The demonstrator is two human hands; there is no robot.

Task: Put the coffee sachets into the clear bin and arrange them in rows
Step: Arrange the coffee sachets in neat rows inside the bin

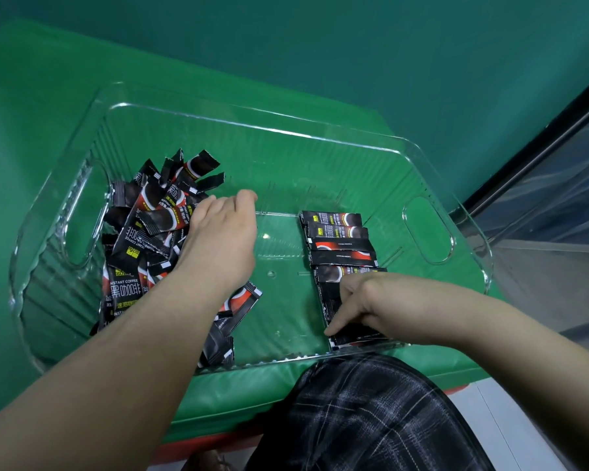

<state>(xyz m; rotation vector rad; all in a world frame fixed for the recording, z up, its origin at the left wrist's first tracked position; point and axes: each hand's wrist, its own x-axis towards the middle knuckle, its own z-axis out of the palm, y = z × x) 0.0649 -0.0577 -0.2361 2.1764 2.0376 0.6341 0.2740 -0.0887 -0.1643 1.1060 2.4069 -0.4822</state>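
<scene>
A clear bin (pixel 429 154) with handle cutouts sits on a green surface. Inside it on the left lies a loose pile of black coffee sachets (pixel 143 232). On the right, several sachets form a neat row (pixel 340 243) running toward me. My left hand (pixel 221 239) reaches into the pile, fingers curled down among the sachets; whether it holds one is hidden. My right hand (pixel 371 300) presses on the nearest sachets of the row (pixel 330 300), thumb and a finger pointing down at their left edge.
The bin's floor between pile and row is bare (pixel 279 266). Green padded table edge (pixel 252 385) runs in front of me, my plaid-clad knee (pixel 371 419) below it. A dark rail and glass panel (pixel 541 171) stand at the right.
</scene>
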